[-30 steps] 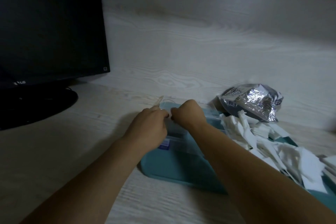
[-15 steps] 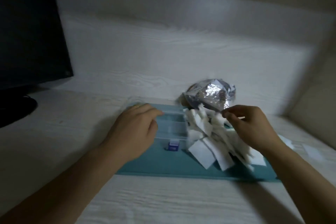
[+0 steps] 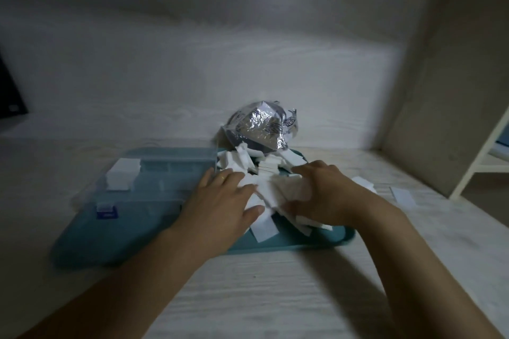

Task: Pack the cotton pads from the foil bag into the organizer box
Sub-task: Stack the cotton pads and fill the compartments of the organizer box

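while gathering loose cotton pads point(image 3: 268, 195), left hand point(image 3: 223, 198) is pressing flat-fingered, right hand point(image 3: 325, 195) is curling round them; squaring one stack suits the organizer box point(image 3: 154, 173).

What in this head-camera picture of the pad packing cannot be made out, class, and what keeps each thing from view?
- Inside of the foil bag: its crumpled foil hides any pads left.
- Pads under the left hand and right hand: the hands cover them, and the pile of pads is blurred.
- Label on the organizer box: too small and dim to read.
- Monitor: cut off by the left edge.
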